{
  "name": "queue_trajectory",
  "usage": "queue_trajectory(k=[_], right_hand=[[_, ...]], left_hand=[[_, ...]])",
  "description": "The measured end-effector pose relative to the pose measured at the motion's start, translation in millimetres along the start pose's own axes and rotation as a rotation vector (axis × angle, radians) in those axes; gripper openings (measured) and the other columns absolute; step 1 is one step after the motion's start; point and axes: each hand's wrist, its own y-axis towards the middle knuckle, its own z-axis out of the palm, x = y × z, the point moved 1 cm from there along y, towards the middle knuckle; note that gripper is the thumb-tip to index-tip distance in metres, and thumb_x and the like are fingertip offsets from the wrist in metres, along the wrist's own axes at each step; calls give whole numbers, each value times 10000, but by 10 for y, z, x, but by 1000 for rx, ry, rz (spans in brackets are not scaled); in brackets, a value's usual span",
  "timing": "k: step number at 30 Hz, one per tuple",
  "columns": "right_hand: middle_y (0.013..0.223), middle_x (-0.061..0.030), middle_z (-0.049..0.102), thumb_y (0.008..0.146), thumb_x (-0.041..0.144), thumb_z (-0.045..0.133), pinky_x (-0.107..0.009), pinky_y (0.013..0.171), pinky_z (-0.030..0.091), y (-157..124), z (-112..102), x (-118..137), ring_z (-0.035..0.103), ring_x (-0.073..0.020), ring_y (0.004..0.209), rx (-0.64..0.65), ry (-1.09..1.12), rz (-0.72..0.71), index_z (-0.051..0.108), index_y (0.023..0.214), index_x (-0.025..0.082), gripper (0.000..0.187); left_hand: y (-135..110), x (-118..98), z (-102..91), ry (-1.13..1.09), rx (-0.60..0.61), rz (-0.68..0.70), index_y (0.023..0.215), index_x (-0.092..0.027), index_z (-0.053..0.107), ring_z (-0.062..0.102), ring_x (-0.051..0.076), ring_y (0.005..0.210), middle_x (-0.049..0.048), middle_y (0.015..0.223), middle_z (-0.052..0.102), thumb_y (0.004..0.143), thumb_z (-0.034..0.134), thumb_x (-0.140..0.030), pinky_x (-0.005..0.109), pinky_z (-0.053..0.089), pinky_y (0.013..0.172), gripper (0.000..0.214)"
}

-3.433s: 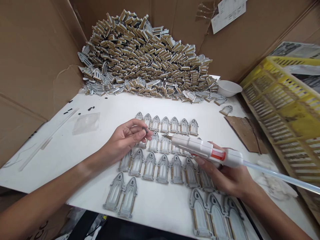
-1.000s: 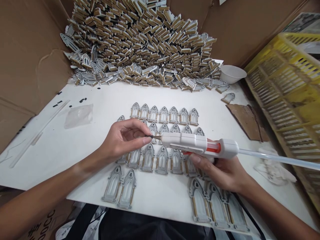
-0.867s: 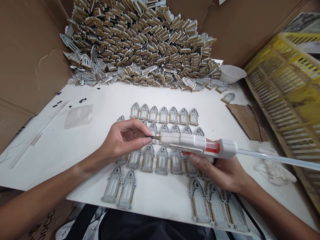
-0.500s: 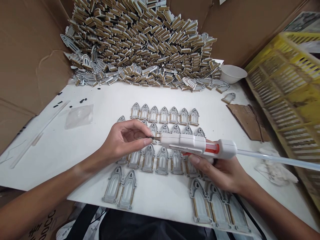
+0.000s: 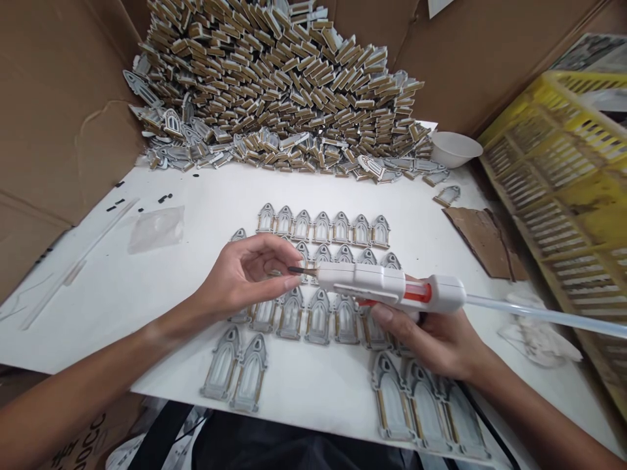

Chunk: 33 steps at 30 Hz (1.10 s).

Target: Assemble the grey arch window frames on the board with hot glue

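Observation:
My right hand (image 5: 435, 343) is wrapped round a white hot glue gun (image 5: 365, 281) with red parts; a long clear glue stick (image 5: 543, 312) runs out of its back. The gun's dark nozzle (image 5: 302, 270) points left. At that tip is my left hand (image 5: 252, 271), thumb and forefinger slightly apart above and below it, other fingers curled. I see nothing held in the left hand. Below both hands, grey arched window-shaped pieces (image 5: 318, 316) with brownish edges lie in rows on the white tabletop (image 5: 313, 382). The hands and gun hide part of the middle rows.
A tall heap of the same pieces (image 5: 274, 85) leans against cardboard walls (image 5: 59, 91). On the right are a white bowl (image 5: 455, 150), a yellow crate (image 5: 563, 170), a cardboard scrap (image 5: 482, 241) and crumpled white material (image 5: 539, 333). A clear plastic bag (image 5: 157, 228) lies left.
My left thumb and forefinger have parted a little at the nozzle, so more of its dark tip shows. The glue gun has hardly moved.

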Motion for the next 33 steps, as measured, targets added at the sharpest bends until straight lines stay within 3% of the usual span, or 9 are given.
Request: queue_trajectory(k=[9, 16, 23, 33], right_hand=[[710, -20, 660, 1049, 306, 611, -260, 579, 482, 2, -1, -3, 667, -183, 662, -24, 31, -27, 705, 820, 204, 268], [813, -52, 749, 1054, 308, 605, -257, 548, 480, -1, 2, -2, 678, -187, 665, -31, 19, -16, 730, 898, 197, 228], [700, -30, 667, 1057, 315, 597, -262, 565, 490, -3, 0, -7, 644, -180, 640, -19, 0, -18, 726, 842, 209, 272], [785, -29, 720, 1060, 281, 604, -259, 605, 498, -22, 7, -27, 670, -173, 673, -16, 27, -53, 740, 926, 206, 205]], left_hand=[[10, 50, -12, 10, -6, 21, 1001, -201, 814, 732, 97, 857, 9, 963, 775, 787, 926, -80, 158, 616, 816, 270], [-2, 24, -10, 1, -16, 39, 982, -205, 811, 710, 76, 823, -6, 927, 759, 816, 903, -84, 129, 603, 776, 225], [7, 19, -16, 26, -13, 59, 952, -191, 810, 701, 100, 805, 18, 913, 756, 817, 898, -114, 163, 602, 743, 178], [13, 1, -27, 78, -11, 64, 894, -199, 788, 672, 122, 769, 29, 855, 731, 850, 874, -162, 197, 565, 680, 103]])
